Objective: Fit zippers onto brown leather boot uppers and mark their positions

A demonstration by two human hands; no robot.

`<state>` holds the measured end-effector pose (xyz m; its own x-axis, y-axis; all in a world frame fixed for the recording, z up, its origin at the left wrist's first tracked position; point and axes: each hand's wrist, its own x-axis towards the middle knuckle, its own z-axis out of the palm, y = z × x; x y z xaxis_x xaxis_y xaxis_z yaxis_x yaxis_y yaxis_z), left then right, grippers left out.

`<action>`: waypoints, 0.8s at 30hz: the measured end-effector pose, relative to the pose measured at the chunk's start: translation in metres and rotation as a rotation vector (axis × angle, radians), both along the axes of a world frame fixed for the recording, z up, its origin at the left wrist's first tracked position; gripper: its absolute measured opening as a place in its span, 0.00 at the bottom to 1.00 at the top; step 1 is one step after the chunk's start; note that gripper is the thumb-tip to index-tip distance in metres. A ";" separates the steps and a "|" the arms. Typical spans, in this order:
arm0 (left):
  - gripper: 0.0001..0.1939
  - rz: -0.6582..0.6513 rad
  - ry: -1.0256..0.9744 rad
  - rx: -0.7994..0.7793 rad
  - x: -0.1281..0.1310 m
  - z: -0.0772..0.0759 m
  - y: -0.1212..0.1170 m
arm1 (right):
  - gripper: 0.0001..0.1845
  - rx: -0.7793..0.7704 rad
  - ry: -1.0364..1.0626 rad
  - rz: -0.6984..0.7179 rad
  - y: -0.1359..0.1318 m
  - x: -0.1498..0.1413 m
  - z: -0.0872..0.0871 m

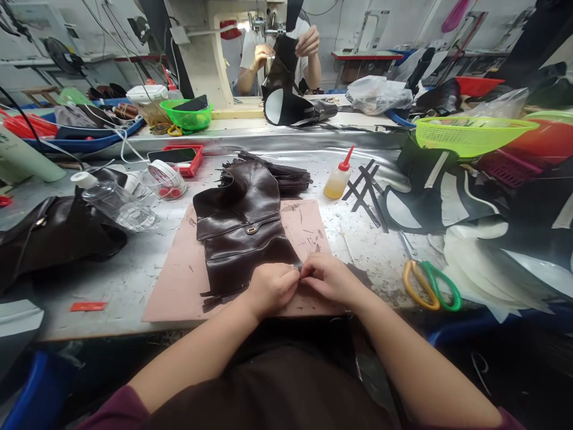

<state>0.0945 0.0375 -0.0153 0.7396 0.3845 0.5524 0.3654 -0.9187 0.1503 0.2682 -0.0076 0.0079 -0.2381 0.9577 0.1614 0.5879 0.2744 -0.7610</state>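
Observation:
A dark brown leather boot upper [244, 206] with a small metal fitting lies on the pink board [172, 280]. My left hand [275, 288] is closed on its lower right edge, fingers curled under. Right beside it, my right hand [330, 279] pinches the same corner, and the two hands' fingertips almost meet. What exactly lies between the fingertips is mostly hidden. Behind the upper is a pile of dark leather strips [290, 174]. Thin trimmed bits stick out along the upper's near edge.
Right of the board are a glue bottle [336, 181], loose dark strips [367, 190] and scissors [430, 283]. Leftward lie a clear bottle [114, 202] and another leather piece [58, 236]. Across the bench, another person's hands [308, 42] hold dark leather at a sewing machine [197, 45].

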 end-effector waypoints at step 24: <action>0.11 -0.085 -0.064 -0.031 -0.006 0.002 -0.001 | 0.09 0.178 0.014 -0.084 -0.017 -0.009 -0.009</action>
